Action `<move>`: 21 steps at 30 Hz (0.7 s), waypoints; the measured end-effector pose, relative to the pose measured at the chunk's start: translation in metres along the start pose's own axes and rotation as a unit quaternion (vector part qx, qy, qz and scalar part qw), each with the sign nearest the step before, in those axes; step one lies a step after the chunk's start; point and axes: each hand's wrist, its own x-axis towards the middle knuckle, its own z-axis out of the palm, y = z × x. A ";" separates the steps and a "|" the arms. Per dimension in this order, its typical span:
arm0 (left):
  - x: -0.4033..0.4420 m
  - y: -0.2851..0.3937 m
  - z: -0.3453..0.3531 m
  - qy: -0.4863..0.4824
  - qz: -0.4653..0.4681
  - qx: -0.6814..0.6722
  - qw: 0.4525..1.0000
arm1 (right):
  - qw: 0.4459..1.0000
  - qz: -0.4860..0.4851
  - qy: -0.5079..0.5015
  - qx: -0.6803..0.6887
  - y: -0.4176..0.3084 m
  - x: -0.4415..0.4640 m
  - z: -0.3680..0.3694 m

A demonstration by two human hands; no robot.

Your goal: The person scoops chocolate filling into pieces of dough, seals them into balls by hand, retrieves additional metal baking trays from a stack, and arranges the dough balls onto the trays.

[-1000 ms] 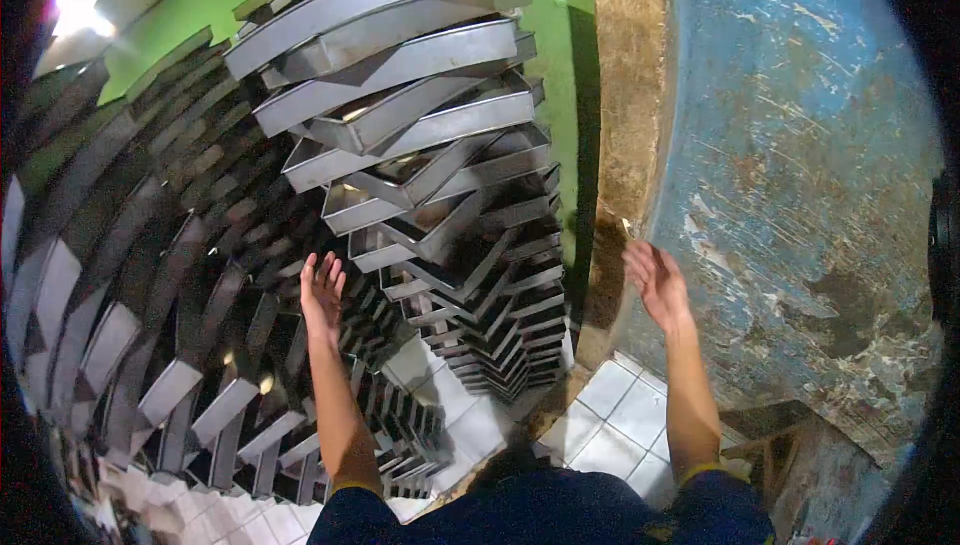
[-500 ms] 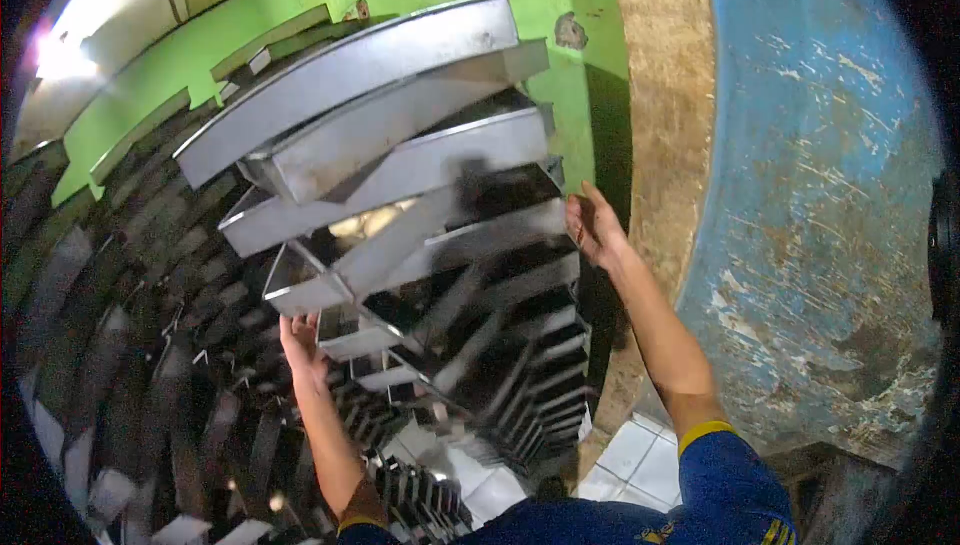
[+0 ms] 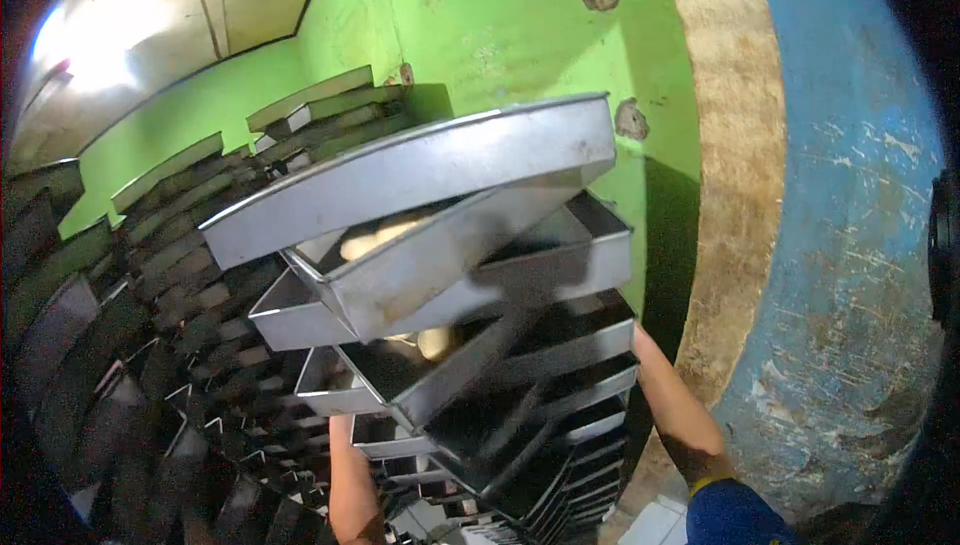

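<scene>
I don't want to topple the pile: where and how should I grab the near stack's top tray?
Probably at both ends, one hand coming from each side, fingers underneath: the top tray is long and lies askew on the tray beneath, its left end jutting past it.

I wear a dark blue short sleeve (image 3: pixel 738 517) on my right arm, its cloth plain and gently creased. A narrow yellow band (image 3: pixel 706 483) edges the sleeve's opening. Beyond the sleeve, my right forearm (image 3: pixel 680 400) is bare, slim and smooth, widening toward the elbow. My left forearm (image 3: pixel 353 485) is bare too, tapering toward the wrist.
</scene>
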 end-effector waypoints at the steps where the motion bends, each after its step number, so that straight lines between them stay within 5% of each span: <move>1: 0.002 0.001 0.002 0.000 0.003 -0.003 1.000 | 1.000 -0.004 -0.003 0.001 -0.003 -0.001 0.002; 12: -0.025 -0.015 -0.003 -0.023 -0.008 0.038 0.999 | 0.999 -0.035 -0.015 0.029 -0.012 -0.061 -0.012; 21: -0.131 -0.034 0.051 -0.063 0.017 0.077 0.995 | 0.992 -0.095 -0.006 0.086 -0.035 -0.192 -0.054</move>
